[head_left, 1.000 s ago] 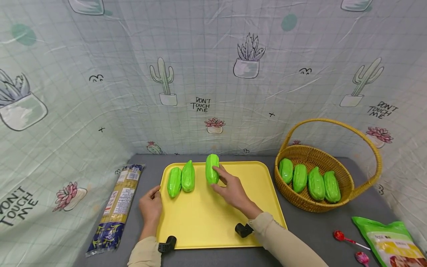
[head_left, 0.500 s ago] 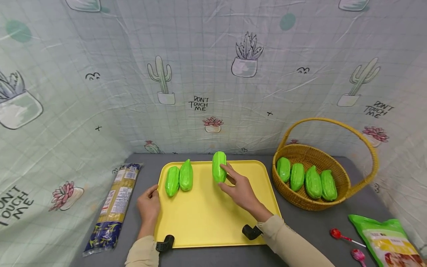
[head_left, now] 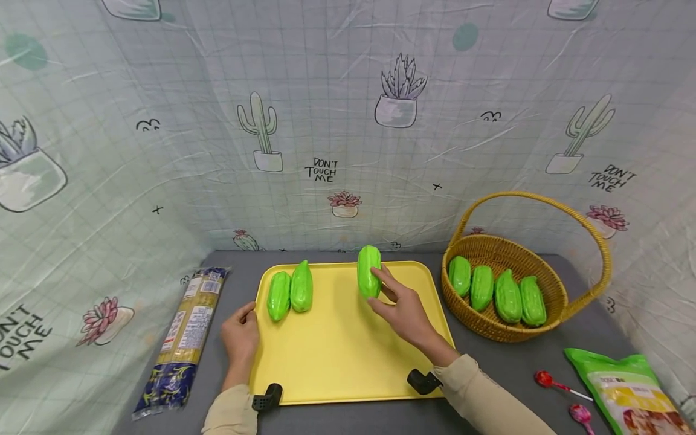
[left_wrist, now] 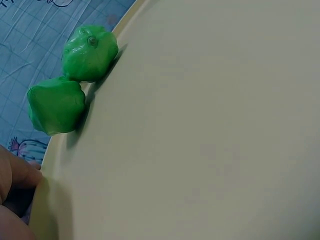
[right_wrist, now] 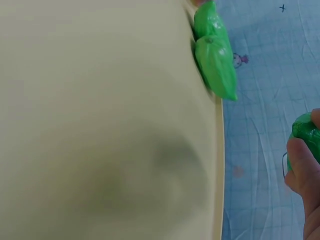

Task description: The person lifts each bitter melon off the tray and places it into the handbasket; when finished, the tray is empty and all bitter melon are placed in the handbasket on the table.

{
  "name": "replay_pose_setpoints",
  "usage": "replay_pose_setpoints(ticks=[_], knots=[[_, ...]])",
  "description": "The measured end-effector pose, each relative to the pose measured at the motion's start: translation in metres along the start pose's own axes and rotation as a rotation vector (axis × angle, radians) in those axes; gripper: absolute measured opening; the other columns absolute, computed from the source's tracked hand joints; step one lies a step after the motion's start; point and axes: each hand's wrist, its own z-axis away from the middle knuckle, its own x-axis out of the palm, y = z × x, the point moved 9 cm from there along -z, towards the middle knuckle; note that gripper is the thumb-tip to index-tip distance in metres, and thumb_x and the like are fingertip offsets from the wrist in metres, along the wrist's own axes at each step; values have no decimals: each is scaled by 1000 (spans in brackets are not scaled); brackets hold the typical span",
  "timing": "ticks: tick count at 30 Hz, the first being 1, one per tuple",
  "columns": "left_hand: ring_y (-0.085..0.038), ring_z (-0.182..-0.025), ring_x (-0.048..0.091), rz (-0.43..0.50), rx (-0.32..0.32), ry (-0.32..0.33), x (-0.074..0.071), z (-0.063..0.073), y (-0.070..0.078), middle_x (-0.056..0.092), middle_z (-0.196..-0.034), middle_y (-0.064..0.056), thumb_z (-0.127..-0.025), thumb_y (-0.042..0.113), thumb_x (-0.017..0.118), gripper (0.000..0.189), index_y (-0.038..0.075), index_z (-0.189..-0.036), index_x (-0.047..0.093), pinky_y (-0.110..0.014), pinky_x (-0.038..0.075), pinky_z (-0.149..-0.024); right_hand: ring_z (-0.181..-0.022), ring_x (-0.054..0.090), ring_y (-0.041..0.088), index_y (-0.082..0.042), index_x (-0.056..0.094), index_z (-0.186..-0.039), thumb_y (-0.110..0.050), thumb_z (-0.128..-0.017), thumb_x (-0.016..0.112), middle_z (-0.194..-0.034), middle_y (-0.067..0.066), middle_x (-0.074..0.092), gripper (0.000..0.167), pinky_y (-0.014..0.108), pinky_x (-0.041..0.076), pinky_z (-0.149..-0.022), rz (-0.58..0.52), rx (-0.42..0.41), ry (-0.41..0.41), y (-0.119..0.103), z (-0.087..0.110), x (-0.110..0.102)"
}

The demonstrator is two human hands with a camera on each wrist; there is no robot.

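My right hand [head_left: 402, 311] grips a glossy, ridged green gourd [head_left: 368, 272] that looks like a bitter melon, held up over the back of the yellow tray [head_left: 337, 356]. In the right wrist view, the thumb and a finger pinch the gourd [right_wrist: 307, 131] at the right edge. At the tray's left rim, my left hand [head_left: 241, 335] holds the edge with curled fingers; the left wrist view shows fingers [left_wrist: 22, 172] at that rim. Two more green gourds [head_left: 280, 296] [head_left: 301, 289] lie side by side in the tray's back left part.
Right of the tray stands a wicker basket [head_left: 508, 332] with a tall handle and several green gourds inside. A bag of pasta [head_left: 187, 338] lies to the left. Two lollipops [head_left: 544, 379] [head_left: 580, 414] and a green snack bag [head_left: 625, 393] lie front right. A patterned curtain [head_left: 337, 121] hangs behind.
My right hand has carried the gourd to the right over the tray, toward the basket side. The left hand stays at the tray's left edge. The head view has shifted slightly.
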Motion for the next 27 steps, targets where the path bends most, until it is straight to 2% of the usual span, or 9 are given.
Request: replay_pose_setpoints(ticks=[4, 10, 12, 17, 27], knots=[[-41, -115, 66, 0, -5, 0, 0, 0, 0, 67, -129, -28, -105, 4, 49, 32, -3, -130, 68, -39, 56, -87, -141, 47, 40, -12, 45, -155, -8, -94, 73, -168, 20, 25, 67, 31, 59, -90, 13, -12, 12, 2, 3, -9], [-41, -114, 67, -6, -6, -1, -1, 0, 1, 67, -128, -29, -105, 5, 49, 32, -4, -129, 68, -22, 52, -78, -140, 47, 42, -11, 45, -155, -7, -95, 72, -168, 22, 23, 67, 32, 60, -88, 3, -19, 32, 6, 7, -23], [-41, -114, 67, -7, -1, 0, -1, 0, 2, 67, -128, -29, -105, 5, 49, 32, -4, -129, 68, -24, 53, -79, -140, 47, 42, -11, 44, -155, -6, -95, 71, -168, 22, 22, 66, 32, 60, -88, 1, -23, 36, 7, 9, -28], [-42, -116, 66, -4, 2, -3, 0, 1, 2, 67, -129, -30, -105, 4, 48, 32, -5, -130, 68, -46, 56, -90, -138, 49, 42, -10, 44, -155, -8, -95, 72, -167, 24, 23, 66, 34, 60, -88, 45, -44, 58, 8, 13, -39], [-43, -116, 66, 1, -3, -6, 0, 1, 2, 66, -129, -30, -105, 4, 48, 33, -5, -129, 68, -44, 56, -89, -137, 50, 42, -10, 43, -156, -9, -96, 71, -168, 22, 23, 66, 34, 61, -86, 101, -37, 84, 13, 22, -60]])
